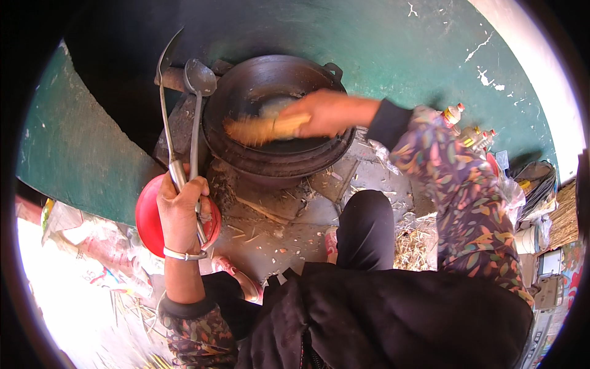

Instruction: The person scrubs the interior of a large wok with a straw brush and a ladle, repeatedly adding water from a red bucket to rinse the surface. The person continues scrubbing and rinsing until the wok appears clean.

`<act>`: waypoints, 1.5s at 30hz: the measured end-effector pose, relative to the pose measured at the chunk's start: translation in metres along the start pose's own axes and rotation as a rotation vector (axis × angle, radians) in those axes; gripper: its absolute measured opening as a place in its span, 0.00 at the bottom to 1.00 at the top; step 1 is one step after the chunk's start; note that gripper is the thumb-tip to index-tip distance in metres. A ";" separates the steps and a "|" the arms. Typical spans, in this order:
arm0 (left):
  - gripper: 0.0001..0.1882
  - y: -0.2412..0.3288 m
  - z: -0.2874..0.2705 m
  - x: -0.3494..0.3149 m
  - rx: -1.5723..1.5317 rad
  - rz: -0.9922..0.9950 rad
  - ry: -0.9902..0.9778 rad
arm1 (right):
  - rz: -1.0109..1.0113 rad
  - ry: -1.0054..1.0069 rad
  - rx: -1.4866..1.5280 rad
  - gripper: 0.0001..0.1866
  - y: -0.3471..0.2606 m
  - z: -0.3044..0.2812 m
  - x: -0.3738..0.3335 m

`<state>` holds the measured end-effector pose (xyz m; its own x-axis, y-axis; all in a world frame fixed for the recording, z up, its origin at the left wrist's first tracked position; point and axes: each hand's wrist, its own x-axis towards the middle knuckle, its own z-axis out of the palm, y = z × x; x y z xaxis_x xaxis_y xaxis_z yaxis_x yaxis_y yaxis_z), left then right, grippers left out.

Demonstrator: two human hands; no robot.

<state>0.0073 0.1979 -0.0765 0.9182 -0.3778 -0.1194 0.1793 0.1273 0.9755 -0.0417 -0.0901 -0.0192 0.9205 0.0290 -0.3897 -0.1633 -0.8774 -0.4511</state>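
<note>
My left hand point(182, 209) is closed round the handles of a metal ladle point(200, 77) and a long-handled wok spatula point(163, 92), whose thin curved head shows edge-on. Both utensils point upward, left of a dark wok point(276, 66). Under this hand is a red plastic basin point(147, 215). My right hand point(319, 114), smeared by motion, grips a straw scrubbing brush point(264, 129) over the inside of the wok. The brush's bristle end points left, towards the near left wall. A little pale liquid seems to lie at the wok's bottom; the hand and brush partly hide it.
A green wall point(393, 55) with flaking paint curves behind the wok. Bottles point(453, 114) stand along it at right, near a bundle of dark cable or wire point(536, 187). Plastic bags point(104, 246) lie at left. Straw bits point(412, 243) litter the floor.
</note>
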 end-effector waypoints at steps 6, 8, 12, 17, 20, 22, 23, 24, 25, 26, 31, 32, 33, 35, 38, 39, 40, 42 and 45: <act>0.10 -0.005 0.003 0.003 -0.016 -0.022 -0.019 | 0.010 0.184 -0.538 0.25 0.048 0.032 0.042; 0.10 -0.007 0.003 0.002 -0.011 -0.032 -0.019 | 0.017 0.246 -0.428 0.22 0.032 0.022 0.025; 0.10 -0.006 0.005 0.006 -0.004 -0.015 -0.015 | -0.084 0.179 -0.398 0.22 0.014 0.047 0.017; 0.08 -0.009 0.009 0.012 -0.038 -0.017 -0.039 | 0.028 0.284 -0.493 0.23 0.066 0.055 0.049; 0.10 -0.009 0.008 0.009 0.000 -0.035 -0.029 | -0.049 0.393 -0.278 0.23 0.030 0.057 0.033; 0.10 -0.003 0.014 0.009 -0.001 -0.026 -0.022 | -0.135 0.433 -0.236 0.17 0.020 0.076 0.046; 0.10 -0.003 0.013 0.010 -0.013 -0.021 -0.018 | -0.067 0.411 -0.264 0.16 0.015 0.085 0.066; 0.10 -0.006 0.012 0.012 -0.025 -0.019 -0.018 | 0.005 0.388 -0.290 0.16 0.019 0.098 0.086; 0.10 -0.007 0.011 0.014 -0.043 -0.019 -0.022 | 0.049 0.419 -0.319 0.15 0.037 0.105 0.105; 0.10 -0.007 0.013 0.014 -0.046 -0.029 -0.030 | 0.097 0.450 -0.351 0.14 0.054 0.103 0.121; 0.11 -0.002 0.014 0.009 -0.045 -0.020 -0.044 | 0.126 0.514 -0.349 0.20 0.061 0.066 0.108; 0.11 -0.003 0.013 0.008 -0.042 -0.019 -0.044 | 0.099 0.504 -0.335 0.20 0.050 0.068 0.105; 0.11 -0.004 0.013 0.009 -0.033 -0.022 -0.043 | 0.086 0.499 -0.316 0.20 0.037 0.069 0.100; 0.10 -0.005 0.016 0.011 -0.011 -0.024 -0.047 | 0.096 0.504 -0.336 0.20 0.032 0.081 0.109; 0.10 -0.004 0.018 0.009 -0.061 -0.032 -0.049 | 0.184 0.532 -0.376 0.14 0.061 0.088 0.130; 0.10 -0.004 0.016 0.008 -0.054 -0.028 -0.065 | 0.248 0.507 -0.419 0.14 0.070 0.076 0.126; 0.10 -0.004 0.016 0.008 -0.047 -0.025 -0.082 | 0.293 0.516 -0.468 0.14 0.081 0.062 0.119; 0.10 -0.005 0.012 0.006 -0.030 -0.022 -0.076 | 0.346 0.509 -0.543 0.14 0.098 0.033 0.104; 0.10 -0.002 0.006 0.005 0.026 -0.013 -0.035 | 0.300 0.552 -0.634 0.15 0.108 0.012 0.081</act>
<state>0.0091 0.1903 -0.0783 0.9029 -0.4111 -0.1257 0.1812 0.0987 0.9785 0.0116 -0.1766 -0.1088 0.9371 -0.3355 0.0963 -0.3485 -0.9158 0.1999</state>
